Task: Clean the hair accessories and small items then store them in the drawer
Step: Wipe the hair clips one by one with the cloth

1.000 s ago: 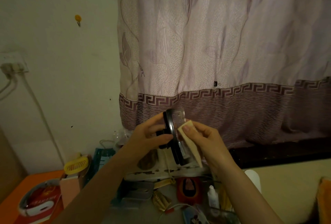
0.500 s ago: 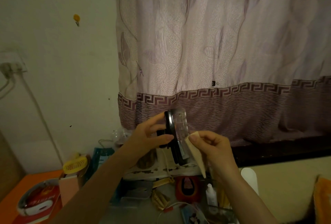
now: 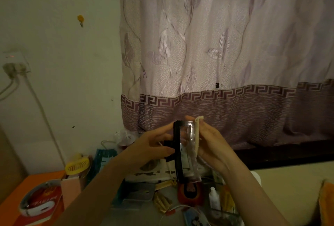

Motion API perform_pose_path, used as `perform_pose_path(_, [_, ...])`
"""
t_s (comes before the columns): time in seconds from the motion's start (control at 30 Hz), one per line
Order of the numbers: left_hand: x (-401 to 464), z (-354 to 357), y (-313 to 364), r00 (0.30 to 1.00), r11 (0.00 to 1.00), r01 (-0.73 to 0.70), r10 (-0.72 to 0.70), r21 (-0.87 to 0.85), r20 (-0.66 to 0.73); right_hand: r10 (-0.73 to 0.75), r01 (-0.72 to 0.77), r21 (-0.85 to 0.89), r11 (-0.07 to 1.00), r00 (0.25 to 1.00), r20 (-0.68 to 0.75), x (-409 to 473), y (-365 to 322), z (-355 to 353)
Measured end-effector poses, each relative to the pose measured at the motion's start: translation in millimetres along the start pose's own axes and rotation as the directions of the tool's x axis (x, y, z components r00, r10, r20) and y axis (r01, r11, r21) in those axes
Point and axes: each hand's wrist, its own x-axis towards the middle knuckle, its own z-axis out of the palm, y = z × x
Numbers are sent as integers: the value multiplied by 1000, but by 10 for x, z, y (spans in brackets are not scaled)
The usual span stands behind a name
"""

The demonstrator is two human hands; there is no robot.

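A large hair claw clip [image 3: 182, 150], black on its left half and clear on its right, is held upright in front of me above the cluttered desk. My left hand [image 3: 150, 147] grips its black handle from the left. My right hand [image 3: 210, 144] holds a folded cream cloth [image 3: 197, 135] flat against the clip's clear right side. The drawer is not in view.
Below the hands lie a red-orange pouch [image 3: 189, 192], a small white bottle [image 3: 214, 197], gold wrappers [image 3: 161, 201] and a grey case [image 3: 139, 192]. To the left are a yellow mini fan [image 3: 77, 166], a pink box [image 3: 69, 190] and an orange surface [image 3: 21, 191]. A patterned curtain [image 3: 226, 54] hangs behind.
The right hand has moved the cloth from the clip's lower front up along its clear right side. The clip has turned slightly; the left hand keeps its grip.
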Motion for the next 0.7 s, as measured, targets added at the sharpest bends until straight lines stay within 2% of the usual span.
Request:
perform_pose_path(0.07, [4,-30,23,1000,1000,0,0,5,-3,-1,-1,36,999,998,58,4,36,4])
perform_pose_path(0.2, [18,-61,35,1000,1000,5,-5,-6,9,-54,49,71,996,996,68,47,73,12])
perform_pose_path(0.37, [47,-71,-17,997,979,77,-77,-189,7,-62,62,141,988,998,-2,96,87,46])
perform_pose_path(0.5, [62,-51,-36,996,968,86,-86,-237,11,-44,46,87,995,999,-30,116,77,62])
perform_pose_path(0.7, [73,-10,-83,999,938,45,-48,-343,0,-28,26,47,999,999,43,106,87,85])
